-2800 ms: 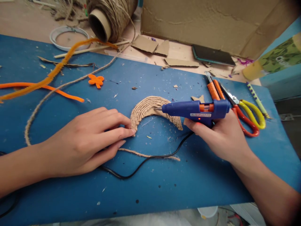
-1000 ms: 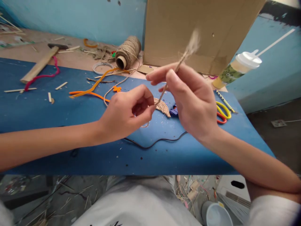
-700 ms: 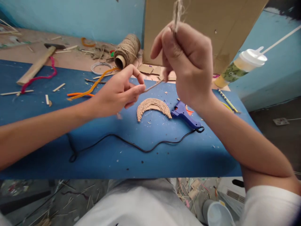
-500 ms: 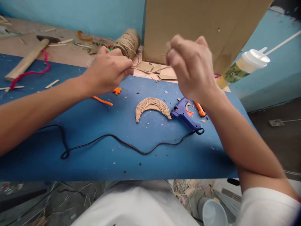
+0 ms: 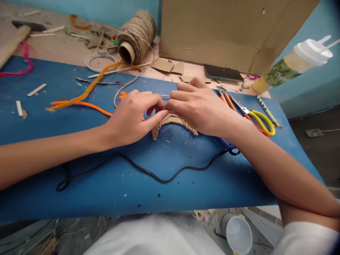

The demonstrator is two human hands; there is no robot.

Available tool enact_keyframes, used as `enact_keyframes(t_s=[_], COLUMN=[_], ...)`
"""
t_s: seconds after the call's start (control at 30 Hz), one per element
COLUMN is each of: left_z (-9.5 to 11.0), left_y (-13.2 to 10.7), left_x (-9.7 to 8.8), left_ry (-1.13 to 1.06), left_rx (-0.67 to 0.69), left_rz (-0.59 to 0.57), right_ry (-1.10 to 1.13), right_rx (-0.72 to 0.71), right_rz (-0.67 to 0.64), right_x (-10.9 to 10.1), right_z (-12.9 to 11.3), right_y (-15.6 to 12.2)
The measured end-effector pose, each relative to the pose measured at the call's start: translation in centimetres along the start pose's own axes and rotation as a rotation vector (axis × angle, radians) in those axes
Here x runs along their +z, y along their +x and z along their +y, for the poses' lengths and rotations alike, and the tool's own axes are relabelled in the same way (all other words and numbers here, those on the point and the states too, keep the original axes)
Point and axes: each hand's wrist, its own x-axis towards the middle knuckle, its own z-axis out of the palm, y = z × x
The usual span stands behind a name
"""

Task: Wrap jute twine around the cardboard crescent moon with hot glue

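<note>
My left hand (image 5: 134, 115) and my right hand (image 5: 199, 106) meet fingertip to fingertip above the middle of the blue table. Both pinch the jute twine (image 5: 124, 85), which trails from the big spool (image 5: 140, 32) and passes behind my left hand. A short stretch shows between the hands, but its end is hidden by my fingers. Just beneath lies a cardboard crescent (image 5: 174, 119) covered in rows of twine, its upper part blocked by my hands. Under my right wrist the blue glue gun (image 5: 225, 143) is mostly hidden.
A black cord (image 5: 148, 172) snakes across the table front. Yellow-handled scissors (image 5: 261, 120) and an orange cutter (image 5: 230, 101) lie right. Orange pipe cleaners (image 5: 87, 92) and a white ring (image 5: 99, 62) lie left. A cup (image 5: 292, 65) and cardboard sheet (image 5: 212, 35) stand behind.
Both hands have come down and together from being held apart with the twine stretched between them. They now hover over the crescent. The view has shifted, uncovering the scissors and a dark phone-like slab.
</note>
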Motion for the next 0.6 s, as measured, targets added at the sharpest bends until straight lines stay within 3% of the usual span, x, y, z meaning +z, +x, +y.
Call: enact_keyframes(t_s=[0.17, 0.33, 0.5, 0.6], left_z=[-0.8, -1.3, -1.2, -1.3], left_y=[-0.2, -0.7, -1.0, -1.0], left_x=[0.8, 1.2, 1.0, 0.7], left_ry=[-0.002, 0.055, 0.126, 0.153], left_rx=[0.043, 0.19, 0.284, 0.372], left_rz=[0.064, 0.172, 0.171, 0.164], right_ry=[0.119, 0.319, 0.427, 0.467], right_rx=[0.043, 0.044, -0.014, -0.027], right_rz=[0.077, 0.14, 0.176, 0.122], right_x=[0.5, 0.1, 0.0, 0.4], right_z=[-0.3, -0.3, 0.2, 1.0], right_y=[-0.1, -0.3, -0.3, -0.4])
